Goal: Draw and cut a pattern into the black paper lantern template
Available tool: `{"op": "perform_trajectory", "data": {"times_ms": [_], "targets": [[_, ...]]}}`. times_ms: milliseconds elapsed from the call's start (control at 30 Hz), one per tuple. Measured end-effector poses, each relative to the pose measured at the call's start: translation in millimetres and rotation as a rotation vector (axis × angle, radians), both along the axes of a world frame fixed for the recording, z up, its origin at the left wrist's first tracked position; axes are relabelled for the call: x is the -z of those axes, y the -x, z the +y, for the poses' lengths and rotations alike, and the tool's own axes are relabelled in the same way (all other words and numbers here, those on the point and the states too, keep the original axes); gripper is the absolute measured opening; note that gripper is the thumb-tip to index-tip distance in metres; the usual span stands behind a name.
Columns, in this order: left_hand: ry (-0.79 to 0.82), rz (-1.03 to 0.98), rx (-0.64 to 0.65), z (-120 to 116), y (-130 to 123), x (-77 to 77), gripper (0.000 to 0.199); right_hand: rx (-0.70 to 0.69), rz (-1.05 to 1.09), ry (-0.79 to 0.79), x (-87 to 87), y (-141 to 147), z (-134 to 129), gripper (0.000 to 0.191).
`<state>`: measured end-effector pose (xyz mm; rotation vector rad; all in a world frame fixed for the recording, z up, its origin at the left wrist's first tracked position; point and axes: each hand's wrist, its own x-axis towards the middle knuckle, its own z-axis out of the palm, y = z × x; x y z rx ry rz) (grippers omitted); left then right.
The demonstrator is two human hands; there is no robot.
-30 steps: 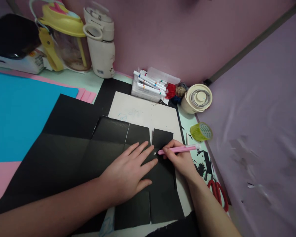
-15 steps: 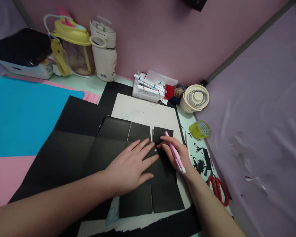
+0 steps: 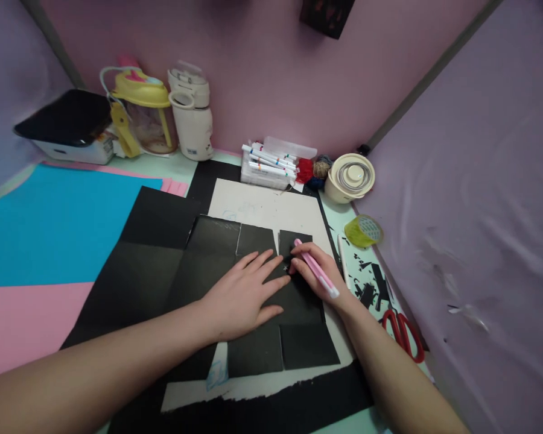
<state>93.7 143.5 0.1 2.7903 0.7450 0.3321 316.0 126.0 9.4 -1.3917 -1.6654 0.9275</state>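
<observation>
My left hand (image 3: 248, 295) lies flat with its fingers spread on a sheet of black paper (image 3: 257, 352). Beside those fingertips, my right hand (image 3: 319, 271) is closed around a slim pink pen-like tool (image 3: 315, 267) with a white rear end. Its working tip cannot be made out behind the fingers. A tiny white star shape (image 3: 286, 269) shows on the black paper between the two hands. The sheet has creases and slits that divide it into panels, and it rests over a whitish board (image 3: 266, 202).
Red-handled scissors (image 3: 402, 334) and black paper scraps (image 3: 368, 292) lie at the right, near a yellow-green tape roll (image 3: 363, 231). A box of markers (image 3: 266, 169), a cream round container (image 3: 350, 178) and a white bottle (image 3: 192, 129) stand behind. Blue paper (image 3: 72, 223) covers the left.
The camera view has shifted, so the background sits lower. My right hand and the pink tool have moved slightly relative to the paper, closer to the star. My left hand stays flat.
</observation>
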Motion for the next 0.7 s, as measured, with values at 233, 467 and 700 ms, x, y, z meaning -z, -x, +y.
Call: {"op": "perform_trajectory", "data": {"times_ms": [233,467,700], "targets": [[0.052,0.005,-0.010,0.9,1.6,-2.6,0.054,0.055,0.099,-0.061,7.5,-3.7,7.7,0.018],[0.293,-0.037,-0.097,16.7,-5.2,-23.3,0.045,0.026,0.120,-0.118,12.2,-4.3,10.4,0.017],[0.164,-0.077,-0.233,30.5,-42.2,-20.5,0.011,0.011,0.172,-0.163,17.5,-5.1,15.0,0.016]]}}
